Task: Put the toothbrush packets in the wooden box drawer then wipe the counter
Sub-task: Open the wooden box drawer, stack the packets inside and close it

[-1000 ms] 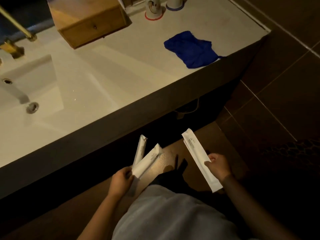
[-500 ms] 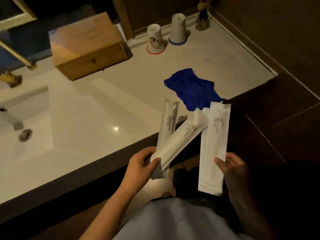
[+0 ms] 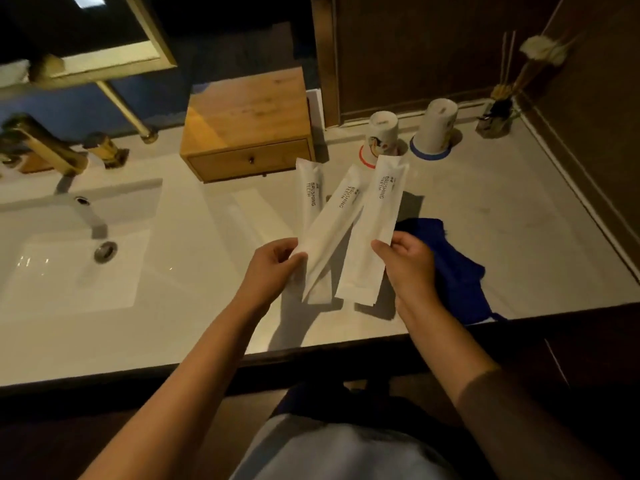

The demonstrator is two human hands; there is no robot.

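My left hand (image 3: 273, 265) grips two white toothbrush packets (image 3: 320, 223) fanned apart, printed "BRUSHING TEETH". My right hand (image 3: 407, 259) grips another white toothbrush packet (image 3: 375, 223), possibly two stacked. All are held above the white counter (image 3: 485, 220), just in front of the wooden box (image 3: 247, 119). Its drawer (image 3: 249, 161) with a small dark knob is shut. A crumpled blue cloth (image 3: 457, 275) lies on the counter under and right of my right hand.
A sink basin (image 3: 69, 265) with drain and a brass tap (image 3: 41, 147) lie at left. Two upturned cups (image 3: 381, 136) (image 3: 438, 124) stand behind the packets. A reed diffuser jar (image 3: 495, 119) sits in the back right corner. The counter's dark front edge (image 3: 346, 351) crosses below.
Both hands rose from below the counter's edge to above the counter, bringing the packets close to the wooden box. The view tilted up toward the wall.
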